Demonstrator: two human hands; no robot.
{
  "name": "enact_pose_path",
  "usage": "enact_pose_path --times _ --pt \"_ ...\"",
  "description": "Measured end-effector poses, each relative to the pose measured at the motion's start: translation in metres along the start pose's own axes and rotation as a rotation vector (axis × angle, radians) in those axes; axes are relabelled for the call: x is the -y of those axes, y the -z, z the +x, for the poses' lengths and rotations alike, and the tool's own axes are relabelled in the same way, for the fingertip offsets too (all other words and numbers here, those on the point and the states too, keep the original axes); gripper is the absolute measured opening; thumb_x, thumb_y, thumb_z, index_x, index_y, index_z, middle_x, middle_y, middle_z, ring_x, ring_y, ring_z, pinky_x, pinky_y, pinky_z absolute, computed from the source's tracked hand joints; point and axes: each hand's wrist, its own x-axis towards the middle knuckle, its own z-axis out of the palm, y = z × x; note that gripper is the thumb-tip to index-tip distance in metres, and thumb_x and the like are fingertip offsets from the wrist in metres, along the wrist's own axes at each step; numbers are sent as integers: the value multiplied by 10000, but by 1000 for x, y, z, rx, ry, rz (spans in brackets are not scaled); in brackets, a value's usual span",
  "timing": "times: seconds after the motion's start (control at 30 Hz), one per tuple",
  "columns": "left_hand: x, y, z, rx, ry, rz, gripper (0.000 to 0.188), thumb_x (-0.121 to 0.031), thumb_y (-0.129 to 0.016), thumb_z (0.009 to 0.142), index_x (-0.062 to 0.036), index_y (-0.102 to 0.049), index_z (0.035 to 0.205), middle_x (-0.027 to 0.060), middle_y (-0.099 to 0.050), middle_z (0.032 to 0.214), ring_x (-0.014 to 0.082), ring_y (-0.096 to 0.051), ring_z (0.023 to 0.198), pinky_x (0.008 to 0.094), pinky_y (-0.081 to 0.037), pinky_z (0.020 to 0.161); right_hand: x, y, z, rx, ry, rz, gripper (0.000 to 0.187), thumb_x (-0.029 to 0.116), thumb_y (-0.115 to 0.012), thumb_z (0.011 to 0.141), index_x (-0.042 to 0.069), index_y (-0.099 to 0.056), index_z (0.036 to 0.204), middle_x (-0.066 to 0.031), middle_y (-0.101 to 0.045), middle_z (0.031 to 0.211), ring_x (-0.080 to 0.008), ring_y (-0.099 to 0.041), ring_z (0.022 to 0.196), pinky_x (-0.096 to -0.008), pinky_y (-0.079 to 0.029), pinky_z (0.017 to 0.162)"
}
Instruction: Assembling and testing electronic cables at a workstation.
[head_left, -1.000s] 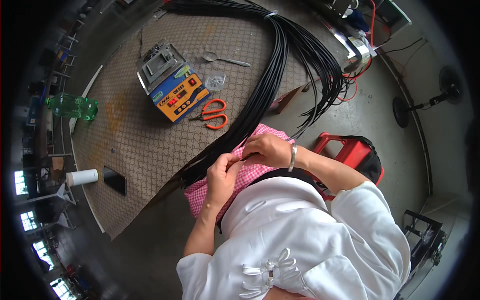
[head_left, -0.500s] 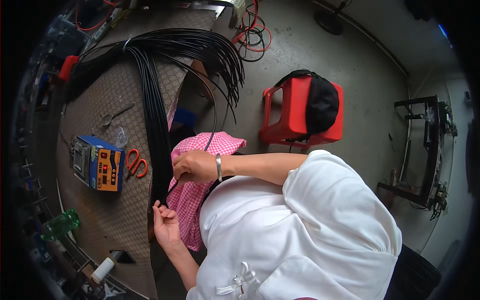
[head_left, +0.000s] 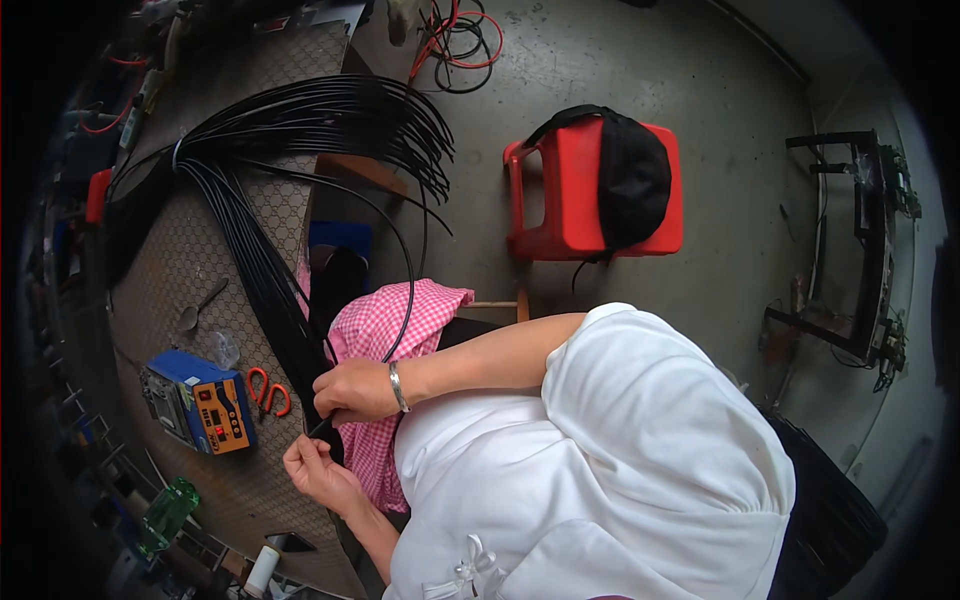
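Observation:
My right hand, with a silver bracelet at the wrist, is closed around a black cable that arcs up and away from it. A short dark length of cable spans the small gap to my left hand, whose fingers are pinched on its end. Both hands are at the table edge, over a pink checked cloth on my lap. Alongside lies a thick bundle of black cables, tied with a pale band; their far ends fan out past the edge.
On the patterned table are a blue and orange device, orange-handled scissors, a spoon, a clear plastic piece, a green bottle and a white roll. A red stool bearing a black bag stands on the floor.
My left fingers have closed from a looser pose into a pinch. The hands have come closer together, and the view has shifted.

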Motion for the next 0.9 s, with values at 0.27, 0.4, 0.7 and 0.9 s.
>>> enact_pose_path --times 0.27,0.4,0.7,0.9 --pt "-12 -32 33 101 246 -410 174 -170 -520 878 -76 -460 744 -16 -443 615 54 -386 552 196 -339 554 -16 8 15 67 -364 491 144 133 -670 691 10 -641 760 -70 -613 632 -144 -583 575 -265 -443 519" --pt "-2 -37 44 135 373 -536 144 -195 -521 877 -64 -513 819 -8 -491 648 62 -426 574 210 -388 595 -16 20 14 27 -468 657 117 102 -652 713 -11 -628 695 -58 -579 543 -107 -523 448 -235 -387 404" --pt "-16 -38 37 458 479 -627 168 -131 -479 889 5 -513 981 58 -567 810 115 -513 708 236 -434 655 -9 48 4 112 -651 931 101 106 -619 765 26 -649 711 -45 -573 557 -116 -471 399 -243 -339 364" --pt "-21 -48 26 457 371 -535 140 -91 -484 880 11 -502 973 64 -550 785 112 -518 696 225 -441 641 -13 59 -1 260 -649 1026 124 141 -569 817 45 -630 768 -4 -529 556 -102 -457 436 -234 -331 403"
